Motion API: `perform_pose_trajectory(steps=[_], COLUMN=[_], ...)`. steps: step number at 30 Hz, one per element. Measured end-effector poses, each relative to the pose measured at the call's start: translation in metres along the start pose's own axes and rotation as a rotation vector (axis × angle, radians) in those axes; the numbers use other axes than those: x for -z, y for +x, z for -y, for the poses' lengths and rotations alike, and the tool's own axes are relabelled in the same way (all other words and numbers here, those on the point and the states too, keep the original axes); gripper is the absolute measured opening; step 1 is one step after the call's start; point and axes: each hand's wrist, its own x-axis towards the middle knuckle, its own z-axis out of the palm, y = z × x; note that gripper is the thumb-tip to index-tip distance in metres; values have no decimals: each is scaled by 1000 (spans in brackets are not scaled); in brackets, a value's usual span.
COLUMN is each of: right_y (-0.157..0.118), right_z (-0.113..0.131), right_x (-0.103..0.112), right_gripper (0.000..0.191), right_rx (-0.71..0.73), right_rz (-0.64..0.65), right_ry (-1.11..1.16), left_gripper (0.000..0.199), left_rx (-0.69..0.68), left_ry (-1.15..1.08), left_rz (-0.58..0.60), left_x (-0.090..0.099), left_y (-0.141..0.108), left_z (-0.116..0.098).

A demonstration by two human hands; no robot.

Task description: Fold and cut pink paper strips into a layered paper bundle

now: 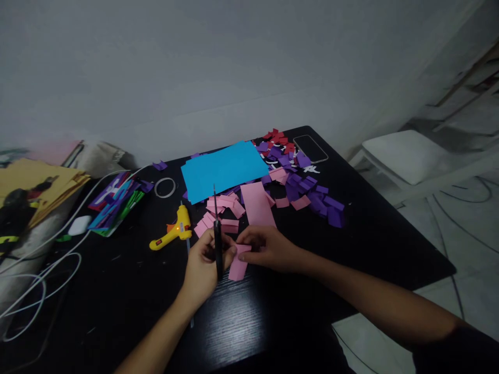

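Held upright in my left hand (203, 265) is a black-handled tool with a thin pointed blade (217, 234); edge-on, I cannot tell scissors from a knife. The thumb of that hand also rests at a small pink paper strip (238, 267). My right hand (273, 250) is closed, pinching this strip between thumb and fingers. Just beyond the right hand lies a longer pink paper strip (257, 203). Cut pink paper pieces (226, 205) are heaped in front of my left hand.
A yellow glue gun (175, 228) lies left of my hands. Blue sheets (226, 169) lie farther back, with purple pieces (312, 189) and red pieces (276, 136) to their right. A tape ring (165, 187), white cables (42, 280) and a phone-like outline (311, 148) are also around.
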Motion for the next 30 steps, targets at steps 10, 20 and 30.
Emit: perform_pose_trajectory(steps=[10,20,30], right_y=[12,18,18], right_z=[8,20,19], right_x=[19,31,35], right_gripper=[33,43,40], right_rx=[-65,-19,37], right_rz=[-165,-392,-489], right_ry=[370,676,664], left_gripper=[34,34,31], left_rx=[-67,-127,-131], left_ry=[250,786,934], left_rz=[-64,69,118], left_x=[35,41,45], left_y=[16,18,18], left_z=[-4,-5,-8])
